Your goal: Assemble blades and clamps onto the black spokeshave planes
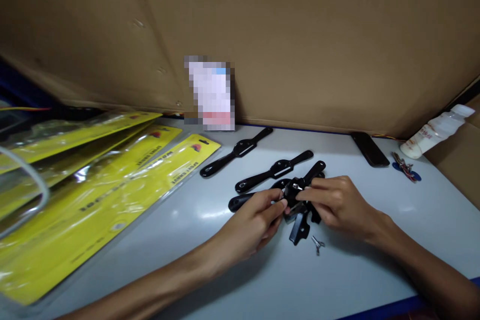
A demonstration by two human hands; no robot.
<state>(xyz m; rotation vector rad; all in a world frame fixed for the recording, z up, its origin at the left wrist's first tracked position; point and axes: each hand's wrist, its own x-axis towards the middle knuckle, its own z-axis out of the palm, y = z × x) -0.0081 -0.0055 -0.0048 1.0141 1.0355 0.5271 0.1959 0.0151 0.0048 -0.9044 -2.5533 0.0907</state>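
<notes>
While both hands meet over the middle of the black tool body (300, 186), the left hand (258, 220) pinches its left side and the right hand (333, 201) closes fingertips on the small metal screw at its top. Tool sits low over the grey table (375, 270), near centre. Best bet: keep the left grip firm, turn the screw squarely. Loose wing nut (318, 244) lies just beside; 2 more black tool bodies (275, 170) lie behind, apart.
</notes>
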